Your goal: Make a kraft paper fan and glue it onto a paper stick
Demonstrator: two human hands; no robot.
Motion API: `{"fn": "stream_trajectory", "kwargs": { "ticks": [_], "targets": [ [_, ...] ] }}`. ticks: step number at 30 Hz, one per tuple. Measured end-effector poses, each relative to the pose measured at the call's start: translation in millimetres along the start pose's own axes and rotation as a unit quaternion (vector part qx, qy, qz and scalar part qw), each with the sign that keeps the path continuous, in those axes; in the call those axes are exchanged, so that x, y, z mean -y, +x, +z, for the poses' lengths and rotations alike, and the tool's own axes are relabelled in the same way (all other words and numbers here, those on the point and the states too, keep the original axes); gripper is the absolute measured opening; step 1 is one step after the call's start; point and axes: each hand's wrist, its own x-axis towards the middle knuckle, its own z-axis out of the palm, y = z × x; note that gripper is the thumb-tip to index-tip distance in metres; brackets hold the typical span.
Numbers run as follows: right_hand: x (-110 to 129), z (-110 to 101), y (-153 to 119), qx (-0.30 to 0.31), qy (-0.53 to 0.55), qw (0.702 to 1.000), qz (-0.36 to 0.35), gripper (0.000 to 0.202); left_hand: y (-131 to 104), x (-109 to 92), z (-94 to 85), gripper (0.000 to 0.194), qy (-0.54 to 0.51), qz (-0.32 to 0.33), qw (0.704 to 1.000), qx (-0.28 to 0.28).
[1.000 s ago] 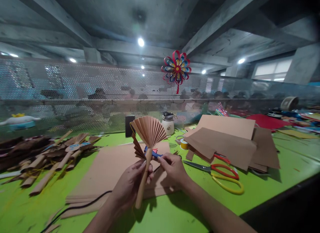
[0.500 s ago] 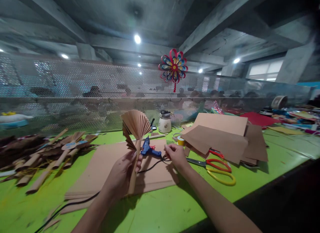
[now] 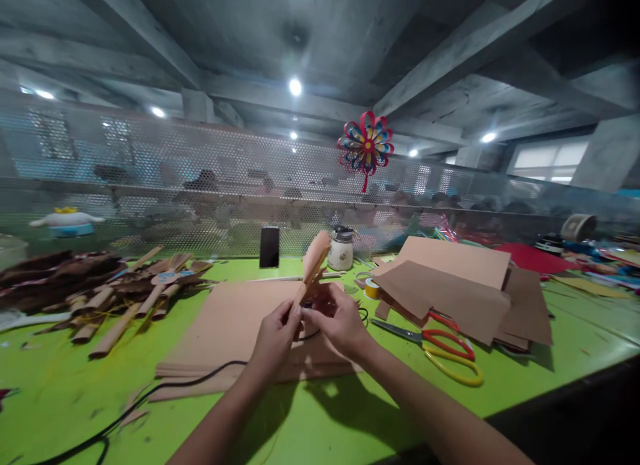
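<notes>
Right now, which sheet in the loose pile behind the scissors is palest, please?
The tan sheet at the back, overlapped by a darker brown sheet; another darker one shows at its right.

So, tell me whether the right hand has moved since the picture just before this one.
Yes: the right hand has shifted left, farther from the scissors, to beside the paper fan.

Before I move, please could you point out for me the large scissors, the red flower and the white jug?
Large scissors (image 3: 406, 333): head view, on the blades.
Red flower (image 3: 369, 145): head view, on its yellow centre.
White jug (image 3: 341, 256): head view, on its body.
</notes>
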Motion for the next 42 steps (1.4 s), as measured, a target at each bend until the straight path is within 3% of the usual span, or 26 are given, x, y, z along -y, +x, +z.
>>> {"fn": "stream_trajectory", "kwargs": {
  "ticks": [4,8,9,11,14,17,19,21,24,28,32,35,38,42],
  "targets": [
    [-2.4,5.8,3.0,-0.030,0.071,0.997,0.005,0.015,-1.1,-0.5,-0.2,0.033,-0.032,-0.016,0.999,0.013],
    [-1.9,-15.8,3.6,-0.058,0.024,0.997,0.051,0.022,2.5,-8.2,-12.1,0.023,-0.136,-0.071,0.988,-0.022],
    [-2.3,-22.3,1.6,-0.035,-0.020,0.997,0.073,0.022,4.0,-10.3,-15.8,0.022,-0.156,-0.077,0.984,-0.043],
    [-5.5,-32.7,-6.4,0.080,-0.131,0.981,0.115,0.021,7.2,-14.2,-22.0,0.018,-0.188,-0.085,0.975,-0.079],
    [-14.6,-39.0,-22.6,0.263,-0.278,0.917,0.114,0.018,10.9,-19.0,-27.2,0.011,-0.233,-0.094,0.962,-0.110],
    [-23.6,-39.0,-26.1,0.337,-0.346,0.871,0.090,0.025,12.2,-22.6,-28.0,0.010,-0.259,-0.099,0.953,-0.120],
    [-28.9,-38.4,-13.9,0.316,-0.371,0.869,0.090,0.036,12.0,-24.2,-27.7,0.010,-0.266,-0.103,0.951,-0.121],
    [-35.0,-36.9,7.3,0.224,-0.419,0.877,0.073,0.042,11.4,-25.2,-27.4,0.010,-0.268,-0.113,0.950,-0.116],
    [-48.2,-29.7,38.1,0.145,-0.457,0.877,0.034,0.029,10.2,-24.8,-26.8,0.010,-0.270,-0.133,0.949,-0.090],
    [-72.0,-8.6,48.6,0.134,-0.469,0.873,0.010,0.030,9.1,-20.6,-26.3,0.010,-0.273,-0.130,0.952,-0.052],
    [-88.2,1.9,47.3,0.099,-0.448,0.888,0.024,0.024,9.1,-15.0,-25.9,0.012,-0.256,-0.122,0.958,-0.048],
    [-85.2,-15.3,61.7,0.047,-0.408,0.910,0.059,0.017,9.1,-12.2,-25.0,0.019,-0.244,-0.116,0.961,-0.055],
    [-67.7,-49.1,76.1,0.003,-0.341,0.934,0.107,0.018,8.1,-11.9,-23.1,0.024,-0.220,-0.099,0.968,-0.072],
    [-31.1,-85.6,58.5,0.028,-0.216,0.970,0.110,0.035,5.3,-14.7,-18.6,0.024,-0.165,-0.077,0.981,-0.074]
  ]
}}
